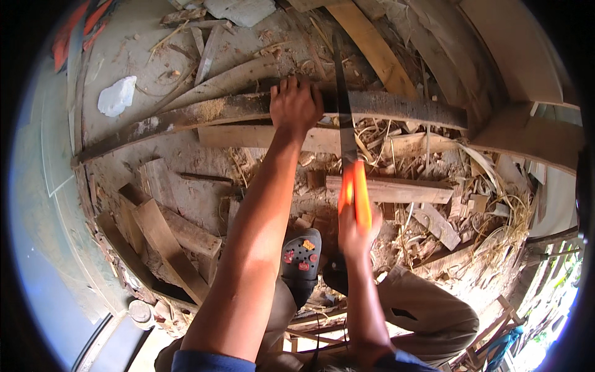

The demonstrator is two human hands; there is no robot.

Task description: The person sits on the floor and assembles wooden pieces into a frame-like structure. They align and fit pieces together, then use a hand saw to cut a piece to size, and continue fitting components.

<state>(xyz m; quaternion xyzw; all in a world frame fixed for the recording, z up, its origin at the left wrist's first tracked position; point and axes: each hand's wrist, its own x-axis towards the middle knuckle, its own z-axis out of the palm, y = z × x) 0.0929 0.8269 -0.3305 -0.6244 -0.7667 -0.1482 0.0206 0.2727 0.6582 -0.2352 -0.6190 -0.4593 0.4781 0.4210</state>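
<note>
A long dark wooden plank (242, 106) lies across the view from left to right, with a small heap of sawdust on its top. My left hand (294, 106) presses down on this plank near its middle, fingers curled over its far edge. Just to the right, a handsaw (348, 139) with an orange handle crosses the plank, its blade pointing away from me. My right hand (356, 229) is wrapped round the saw's handle. Whether the teeth have cut into the wood cannot be made out.
Loose boards (396, 190) and wood scraps litter the ground, with straw and shavings at right. A white lump (116, 96) lies at upper left. More planks (164, 239) lie at lower left. My dark clog (301, 257) stands below the plank. Large wooden panels (508, 46) lean at upper right.
</note>
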